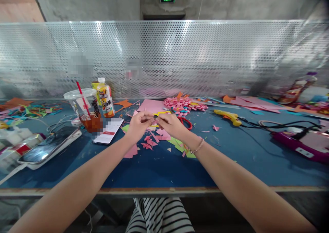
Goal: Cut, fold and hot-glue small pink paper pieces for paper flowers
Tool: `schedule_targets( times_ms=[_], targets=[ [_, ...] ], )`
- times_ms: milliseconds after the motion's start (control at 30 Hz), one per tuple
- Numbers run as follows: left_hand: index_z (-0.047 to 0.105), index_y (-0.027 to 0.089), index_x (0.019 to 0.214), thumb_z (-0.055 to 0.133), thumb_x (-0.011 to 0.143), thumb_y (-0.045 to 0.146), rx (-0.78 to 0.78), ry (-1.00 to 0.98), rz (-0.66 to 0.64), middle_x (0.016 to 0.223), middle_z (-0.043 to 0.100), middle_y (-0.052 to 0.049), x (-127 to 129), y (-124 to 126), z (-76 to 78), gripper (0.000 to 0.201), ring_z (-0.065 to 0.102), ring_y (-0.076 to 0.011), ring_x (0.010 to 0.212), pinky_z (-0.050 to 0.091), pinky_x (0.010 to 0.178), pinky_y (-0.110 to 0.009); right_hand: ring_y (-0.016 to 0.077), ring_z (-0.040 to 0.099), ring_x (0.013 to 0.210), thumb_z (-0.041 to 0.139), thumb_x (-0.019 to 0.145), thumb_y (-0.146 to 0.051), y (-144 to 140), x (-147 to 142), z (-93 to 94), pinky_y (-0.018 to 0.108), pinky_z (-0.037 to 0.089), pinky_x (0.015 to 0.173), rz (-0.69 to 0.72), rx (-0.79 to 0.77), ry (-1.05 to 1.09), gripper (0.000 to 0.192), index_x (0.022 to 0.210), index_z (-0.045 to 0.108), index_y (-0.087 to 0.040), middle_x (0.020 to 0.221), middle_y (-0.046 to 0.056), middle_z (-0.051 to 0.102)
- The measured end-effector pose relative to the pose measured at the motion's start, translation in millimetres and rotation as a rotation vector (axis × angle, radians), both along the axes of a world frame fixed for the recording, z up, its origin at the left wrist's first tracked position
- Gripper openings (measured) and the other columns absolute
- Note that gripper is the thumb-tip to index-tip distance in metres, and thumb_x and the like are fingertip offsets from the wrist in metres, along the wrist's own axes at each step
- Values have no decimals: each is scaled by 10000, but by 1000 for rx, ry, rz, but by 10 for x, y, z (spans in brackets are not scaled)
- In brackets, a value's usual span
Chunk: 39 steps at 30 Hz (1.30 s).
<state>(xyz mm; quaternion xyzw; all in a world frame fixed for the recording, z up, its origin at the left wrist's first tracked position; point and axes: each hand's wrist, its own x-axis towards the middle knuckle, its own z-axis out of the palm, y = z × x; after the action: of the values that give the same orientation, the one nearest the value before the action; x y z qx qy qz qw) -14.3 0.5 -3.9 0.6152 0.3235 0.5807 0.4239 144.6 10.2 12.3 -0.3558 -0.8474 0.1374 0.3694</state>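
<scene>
My left hand (pixel 139 126) and my right hand (pixel 172 124) meet over the middle of the table, fingertips pinched close together. Whatever small piece lies between them is too small and covered to name. Beneath and around the hands are pink paper scraps (pixel 149 142) and green paper pieces (pixel 180 146). Just beyond my left hand lies a pink paper sheet (pixel 151 105). A cluster of folded pink paper pieces (pixel 177 105) sits behind my right hand. The red handles of what look like scissors (pixel 187 123) show beside that hand, partly hidden.
To the left stand a plastic cup (pixel 87 111) with a red straw and a juice bottle (pixel 105 101), near a lit phone (pixel 109 131) and a dark-screened phone (pixel 51 145). A yellow glue gun (pixel 227 117) and a purple power strip (pixel 299 147) lie right. A perforated metal screen (pixel 164 58) closes the back.
</scene>
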Motion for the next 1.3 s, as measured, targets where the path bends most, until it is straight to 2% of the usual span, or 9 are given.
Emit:
schedule_targets(
  times_ms=[300,433,567,633,833,1133,1300],
  targets=[
    [583,135,784,685,607,215,-125,-45,-1,691,656,-22,27,-19,22,220,618,-131,672,472,718,-294,90,454,477,440,796,-244,16,-12,-22,229,336,497,94,-158,118,250,554,451,-182,505,-22,500],
    [625,125,702,661,647,316,-127,38,-57,642,625,-23,20,-1,9,202,573,-112,609,457,652,-267,92,445,496,439,789,-246,11,-25,-25,230,339,500,93,-164,158,230,568,453,-183,524,-24,486],
    [635,127,699,663,650,364,-114,83,-114,610,608,-17,4,31,-18,243,543,-99,575,442,605,-249,96,449,508,435,790,-258,41,-10,-27,231,344,507,121,-197,161,231,574,463,-180,527,-23,472],
    [633,132,698,663,652,365,-142,81,-149,630,617,-23,-5,47,-23,239,546,-98,581,444,604,-245,95,440,508,423,799,-259,47,-2,-29,231,342,513,145,-210,149,248,566,458,-181,521,-24,461],
    [607,135,654,665,657,305,-175,108,-198,612,602,-12,-47,69,7,180,545,-83,579,429,605,-226,97,427,515,379,851,-318,10,-9,-35,238,321,525,126,-106,25,314,580,457,-181,549,-15,486],
    [591,133,659,669,644,297,-269,-15,-219,598,604,-25,-53,45,44,183,558,-96,566,432,599,-238,103,450,504,395,841,-341,35,-15,-50,238,356,538,188,-224,134,325,560,455,-188,514,-15,480],
    [606,136,660,591,711,419,-101,258,-193,606,610,-31,-52,59,6,288,565,-114,578,445,592,-245,98,437,497,418,800,-243,58,-8,-54,233,336,521,144,-199,85,280,528,436,-180,498,-21,468]
  ],
)
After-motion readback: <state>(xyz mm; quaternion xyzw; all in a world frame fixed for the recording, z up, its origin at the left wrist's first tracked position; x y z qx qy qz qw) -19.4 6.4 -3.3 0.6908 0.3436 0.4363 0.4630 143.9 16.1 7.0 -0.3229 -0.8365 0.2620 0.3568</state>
